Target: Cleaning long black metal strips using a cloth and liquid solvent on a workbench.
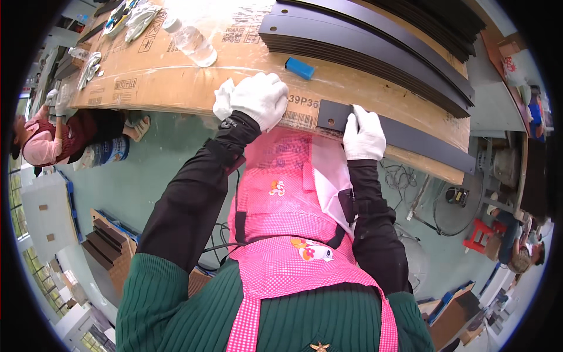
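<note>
My left hand (261, 101), in a white knit glove, is closed at the table's near edge. A bunched white cloth (223, 98) pokes out on its left side; the rest of it is hidden in the fist. A long dark grey strip (413, 141) with a hole near its left end lies along the front edge of the table. Gloved as well, my right hand (365, 135) grips this strip near that end, fingers over its top. Just beyond my hands lies a small blue block (299, 68).
Stacked dark grey strips (352, 50) fill the right of the cardboard-covered table (158, 88). A clear bottle (190, 42) and spare white gloves (141, 22) are at the left. Another person (53, 138) sits at the far left. A red stool (482, 236) stands on the floor, right.
</note>
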The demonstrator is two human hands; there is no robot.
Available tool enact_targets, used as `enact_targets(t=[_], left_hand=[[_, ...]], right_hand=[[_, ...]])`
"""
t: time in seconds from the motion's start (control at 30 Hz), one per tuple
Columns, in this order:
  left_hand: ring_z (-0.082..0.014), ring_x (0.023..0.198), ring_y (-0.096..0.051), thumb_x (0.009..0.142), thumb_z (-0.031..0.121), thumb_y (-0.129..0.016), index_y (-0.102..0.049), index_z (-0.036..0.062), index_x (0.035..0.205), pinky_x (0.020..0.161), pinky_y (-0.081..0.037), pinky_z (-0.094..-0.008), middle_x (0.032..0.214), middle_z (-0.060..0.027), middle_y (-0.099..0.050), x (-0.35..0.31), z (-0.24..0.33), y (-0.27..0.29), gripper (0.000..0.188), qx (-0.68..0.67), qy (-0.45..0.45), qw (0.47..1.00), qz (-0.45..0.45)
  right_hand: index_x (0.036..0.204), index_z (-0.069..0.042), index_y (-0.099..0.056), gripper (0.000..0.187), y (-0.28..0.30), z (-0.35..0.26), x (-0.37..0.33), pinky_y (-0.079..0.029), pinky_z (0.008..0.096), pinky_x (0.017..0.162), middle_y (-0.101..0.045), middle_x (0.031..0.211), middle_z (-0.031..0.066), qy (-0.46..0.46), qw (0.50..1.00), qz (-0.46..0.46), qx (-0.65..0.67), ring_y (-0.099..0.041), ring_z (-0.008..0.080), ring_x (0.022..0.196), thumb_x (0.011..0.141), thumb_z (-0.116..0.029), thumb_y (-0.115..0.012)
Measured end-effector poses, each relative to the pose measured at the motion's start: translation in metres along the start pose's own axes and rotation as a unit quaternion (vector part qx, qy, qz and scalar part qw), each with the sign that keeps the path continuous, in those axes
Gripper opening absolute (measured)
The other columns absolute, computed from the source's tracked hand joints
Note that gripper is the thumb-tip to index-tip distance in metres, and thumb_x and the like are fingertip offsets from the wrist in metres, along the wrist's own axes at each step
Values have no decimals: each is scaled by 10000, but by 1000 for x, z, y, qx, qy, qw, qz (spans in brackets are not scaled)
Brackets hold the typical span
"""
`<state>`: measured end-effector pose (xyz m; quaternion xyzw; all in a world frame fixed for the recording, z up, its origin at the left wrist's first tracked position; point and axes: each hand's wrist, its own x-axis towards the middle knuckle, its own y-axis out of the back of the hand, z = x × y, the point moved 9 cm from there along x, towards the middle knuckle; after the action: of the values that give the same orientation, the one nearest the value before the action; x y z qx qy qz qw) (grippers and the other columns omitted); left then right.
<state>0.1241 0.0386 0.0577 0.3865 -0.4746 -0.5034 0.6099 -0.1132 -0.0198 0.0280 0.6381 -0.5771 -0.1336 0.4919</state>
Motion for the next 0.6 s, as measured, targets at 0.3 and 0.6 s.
enact_targets(t=[0.3, 0.6], left_hand=[[-341, 946, -701, 965, 355, -644, -733, 87, 867, 855, -555, -484, 911, -136, -704, 12, -8, -8, 299, -6, 64, 998, 0], [-361, 955, -724, 1005, 432, -596, -749, 62, 870, 841, -569, -493, 954, -170, -735, 17, -15, -15, 423, 31, 111, 993, -33]], right_hand=[[1193, -206, -738, 240, -15, -23, -8, -593, 459, 717, -658, 961, 96, -11, 1000, -17, -16, -716, 330, 820, 963, -271, -707], [1176, -167, -739, 222, -9, -26, -2, -593, 453, 736, -667, 945, 113, 2, 1000, -26, -16, -714, 335, 821, 963, -223, -710]])
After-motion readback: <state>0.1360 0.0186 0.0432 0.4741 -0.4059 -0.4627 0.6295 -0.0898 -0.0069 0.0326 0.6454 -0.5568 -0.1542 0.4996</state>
